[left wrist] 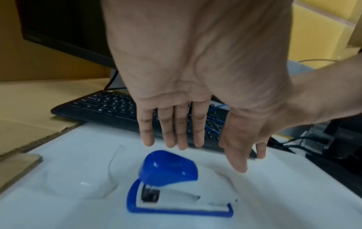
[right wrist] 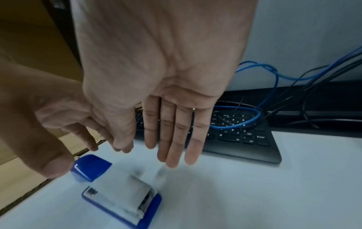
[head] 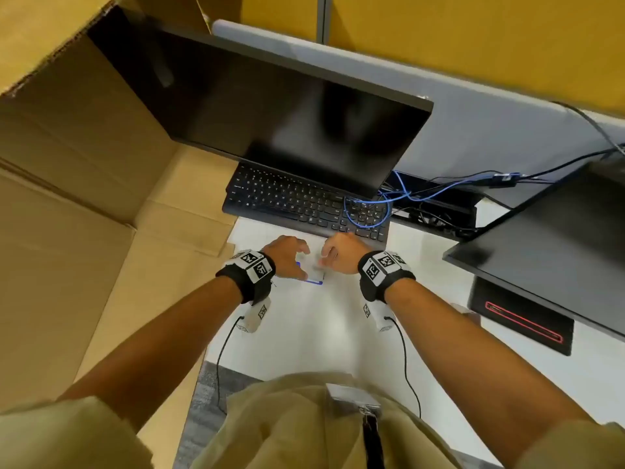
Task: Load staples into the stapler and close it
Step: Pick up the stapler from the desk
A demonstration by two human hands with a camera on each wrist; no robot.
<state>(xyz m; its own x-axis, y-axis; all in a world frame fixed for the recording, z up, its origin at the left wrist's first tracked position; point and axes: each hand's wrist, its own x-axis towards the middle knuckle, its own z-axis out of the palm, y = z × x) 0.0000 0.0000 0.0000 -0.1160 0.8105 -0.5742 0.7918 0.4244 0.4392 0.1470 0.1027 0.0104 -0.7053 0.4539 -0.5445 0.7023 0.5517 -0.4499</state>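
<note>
A small blue and white stapler lies on the white desk in front of the keyboard. Its blue rear cap stands higher than the white body. My left hand hovers over its left end, with straight fingers that hold nothing. My right hand hovers just right of it with its fingers also straight. The right thumb is close beside the blue cap; contact cannot be told. A clear plastic piece lies left of the stapler.
A black keyboard with a blue cable looped on it lies just beyond the hands, under a dark monitor. Cardboard boxes fill the left side. A second monitor and a black device stand at the right.
</note>
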